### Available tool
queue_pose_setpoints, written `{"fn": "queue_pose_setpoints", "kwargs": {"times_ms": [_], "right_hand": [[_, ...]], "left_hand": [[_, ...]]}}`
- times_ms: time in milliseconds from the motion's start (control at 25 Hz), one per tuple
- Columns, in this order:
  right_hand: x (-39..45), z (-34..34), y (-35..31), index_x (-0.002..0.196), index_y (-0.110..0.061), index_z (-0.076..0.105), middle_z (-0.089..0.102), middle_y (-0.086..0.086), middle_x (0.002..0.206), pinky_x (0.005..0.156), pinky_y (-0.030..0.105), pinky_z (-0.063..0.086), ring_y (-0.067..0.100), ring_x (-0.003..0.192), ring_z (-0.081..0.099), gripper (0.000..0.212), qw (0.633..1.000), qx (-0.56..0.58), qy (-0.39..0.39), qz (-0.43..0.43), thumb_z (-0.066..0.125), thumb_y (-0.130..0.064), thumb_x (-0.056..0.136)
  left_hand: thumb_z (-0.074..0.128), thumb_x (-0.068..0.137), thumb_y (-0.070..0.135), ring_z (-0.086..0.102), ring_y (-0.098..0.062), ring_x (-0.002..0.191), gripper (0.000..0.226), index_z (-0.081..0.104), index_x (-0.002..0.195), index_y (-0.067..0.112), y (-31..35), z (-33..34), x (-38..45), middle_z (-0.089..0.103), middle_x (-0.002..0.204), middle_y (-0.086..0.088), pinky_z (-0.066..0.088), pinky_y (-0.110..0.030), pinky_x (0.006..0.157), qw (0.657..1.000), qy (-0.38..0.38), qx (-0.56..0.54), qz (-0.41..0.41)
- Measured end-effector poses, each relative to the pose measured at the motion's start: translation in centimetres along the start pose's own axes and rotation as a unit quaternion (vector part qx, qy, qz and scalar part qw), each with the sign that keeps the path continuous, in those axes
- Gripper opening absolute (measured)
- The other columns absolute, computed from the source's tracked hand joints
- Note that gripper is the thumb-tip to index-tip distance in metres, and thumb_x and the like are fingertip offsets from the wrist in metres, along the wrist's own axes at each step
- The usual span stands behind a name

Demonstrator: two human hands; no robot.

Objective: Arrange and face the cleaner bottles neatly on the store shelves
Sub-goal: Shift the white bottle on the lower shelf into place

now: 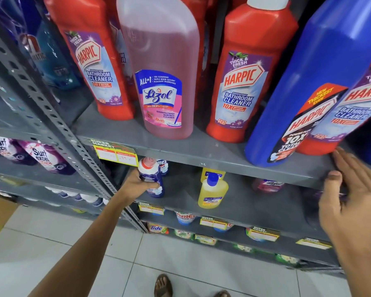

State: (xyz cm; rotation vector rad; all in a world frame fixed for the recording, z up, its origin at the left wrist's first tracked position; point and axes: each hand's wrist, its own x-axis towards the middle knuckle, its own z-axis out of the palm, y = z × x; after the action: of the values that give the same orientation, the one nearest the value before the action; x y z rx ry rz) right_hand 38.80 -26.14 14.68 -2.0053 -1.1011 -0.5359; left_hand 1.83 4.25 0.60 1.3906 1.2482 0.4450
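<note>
Left hand [142, 182] is closed around a small dark-blue bottle [151, 179] with a white and red cap, at the left end of the lower shelf [244, 202] beside the perforated upright post [58, 125]; right hand [349, 196] is spread wide and empty, its fingertips against the front edge of the upper shelf [201, 151] near the right end, just under the base of a red Harpic bottle [338, 121] that overlaps the label of the tall blue Harpic bottle [308, 88]. On the upper shelf, the blue bottle stands at the front edge, while the centre red Harpic bottle [242, 86], the pink Lizol bottle [161, 82] and the left red Harpic bottle [92, 67] stand slightly further back, labels outward. On the lower shelf, a yellow bottle [211, 192] stands near the middle, set back from the front edge, and a pink bottle [267, 185] sits deeper toward the right. The step in hand appears to be placing the small blue bottle. Recommended procedure: keep the grip around the body below the cap, set the base flat near the front edge at the left end, and rotate until the label faces the aisle. Keep the cap clear of the price tag [116, 154] hanging from the upper shelf edge. The right hand is best used next to separate the two overlapping Harpic bottles; both stand close to the edge and may tip if pushed abruptly.
</note>
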Motion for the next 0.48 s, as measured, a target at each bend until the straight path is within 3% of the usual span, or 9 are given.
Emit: {"fn": "queue_pose_setpoints", "kwargs": {"times_ms": [360, 480], "right_hand": [[0.11, -0.25, -0.67, 0.139, -0.002, 0.074, 0.073, 0.017, 0.144, 0.116, 0.061, 0.045, 0.036, 0.137, 0.069, 0.044, 0.999, -0.034, 0.031, -0.026, 0.049, -0.019, 0.109], [0.13, -0.22, -0.53, 0.141, -0.003, 0.074, 0.073, 0.014, 0.145, 0.120, 0.047, 0.041, 0.034, 0.138, 0.068, 0.043, 0.998, -0.042, 0.033, -0.022, 0.050, -0.019, 0.108]], "left_hand": [[0.087, 0.077, -0.013, 0.069, -0.032, 0.116, 0.071, 0.061, 0.141, 0.005, -0.59, 0.67, -0.08, 0.073, 0.130, -0.018, 0.055, -0.042, 0.098, 0.999, 0.027, -0.019, -0.005], [0.088, 0.077, -0.013, 0.069, -0.033, 0.116, 0.070, 0.062, 0.140, 0.004, -0.65, 0.58, -0.05, 0.074, 0.129, -0.018, 0.056, -0.046, 0.103, 1.000, 0.028, -0.011, -0.002]]}}
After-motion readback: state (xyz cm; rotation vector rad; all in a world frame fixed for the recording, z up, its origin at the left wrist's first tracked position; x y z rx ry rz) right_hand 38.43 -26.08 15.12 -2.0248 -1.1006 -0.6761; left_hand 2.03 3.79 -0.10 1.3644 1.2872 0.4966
